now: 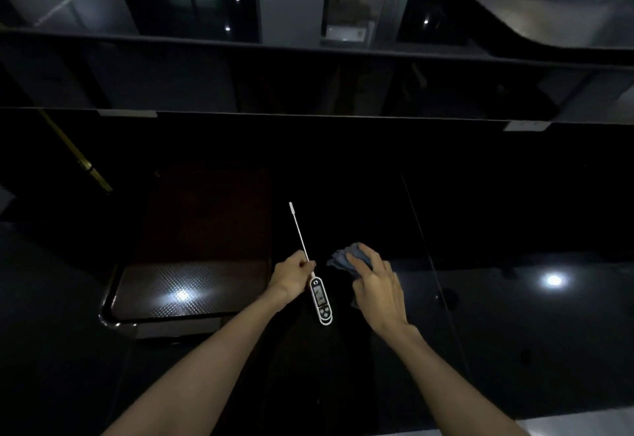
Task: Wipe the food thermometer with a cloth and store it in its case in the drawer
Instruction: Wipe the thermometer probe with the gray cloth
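Note:
A white food thermometer [320, 300] with a small display and a long thin metal probe lies along the dark counter, probe pointing away from me. My left hand [291, 274] pinches the probe just above the thermometer's body. To the right, my right hand [375, 284] rests on a crumpled grey-blue cloth [346, 259], fingers curled over it. The cloth sits beside the thermometer and does not touch it. No case or drawer can be made out in the dim light.
The glossy black counter [514, 332] reflects a ceiling light at the right. A dark textured mat or tray [192, 284] with a rounded rim lies at the left. A raised dark shelf [308, 55] runs across the back.

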